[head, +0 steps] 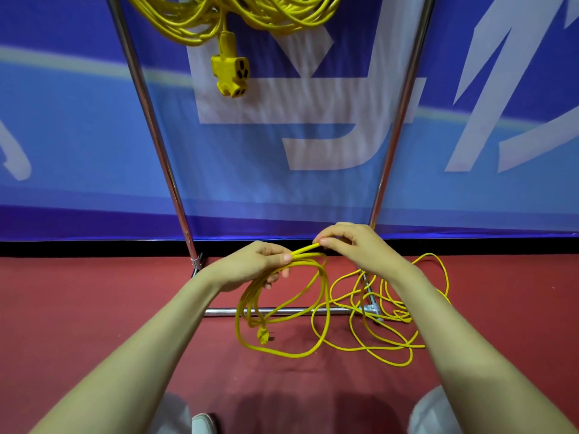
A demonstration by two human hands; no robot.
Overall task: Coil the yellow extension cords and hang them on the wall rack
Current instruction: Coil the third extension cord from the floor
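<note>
My left hand (257, 264) grips several loops of a yellow extension cord (282, 349) that hang down to the red floor, its plug (262, 335) dangling inside the loops. Just to the right, my right hand (354, 245) pinches the same cord's strand close to the left hand. The loose remainder of the cord (388, 311) sprawls in tangled curves on the floor at the right. High up, other coiled yellow cords (194, 17) hang on the metal rack (147, 108), with a yellow multi-outlet socket (232, 73) dangling below them.
The rack's chrome base bar (219, 311) and right foot joint (371, 308) lie on the floor under the cord. A blue and white banner (78, 136) covers the wall behind. My shoe tip (203, 422) shows at the bottom.
</note>
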